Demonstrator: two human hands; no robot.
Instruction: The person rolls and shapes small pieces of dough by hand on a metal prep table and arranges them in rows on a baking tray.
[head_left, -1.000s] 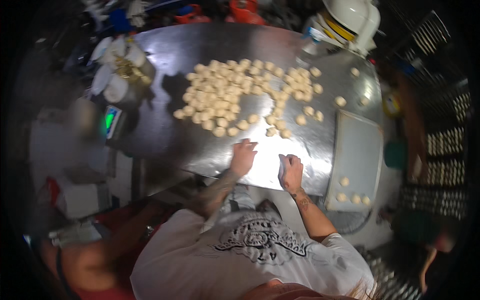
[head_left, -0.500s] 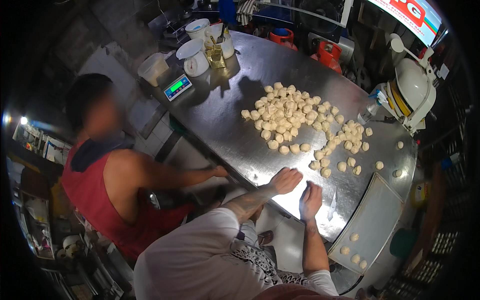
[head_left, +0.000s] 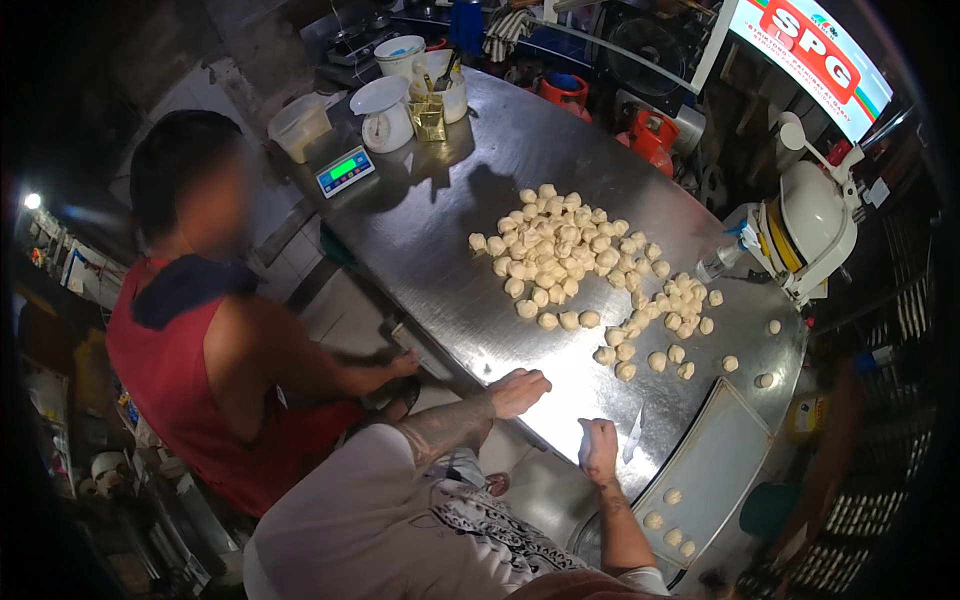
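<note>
Your left hand lies flat, fingers together, on the steel tabletop; your right hand is curled, and I cannot tell on what. The scraper just beside it could nick you.

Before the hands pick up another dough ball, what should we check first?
1. Left hand free: ok, it lies flat on the metal table with nothing seen in it.
2. Right hand free: cannot tell, it is curled on the table and may cover a piece.
3. Dough balls within reach: ok, probably, the nearest ones lie just beyond the hands.
4. Room on the tray: ok, only a few balls sit at its near end.
5. Other person out of the way: ok, their hand is at the table's edge, apart from both hands.
6. Scale clear of the dough: ok, it stands at the far corner.
</note>
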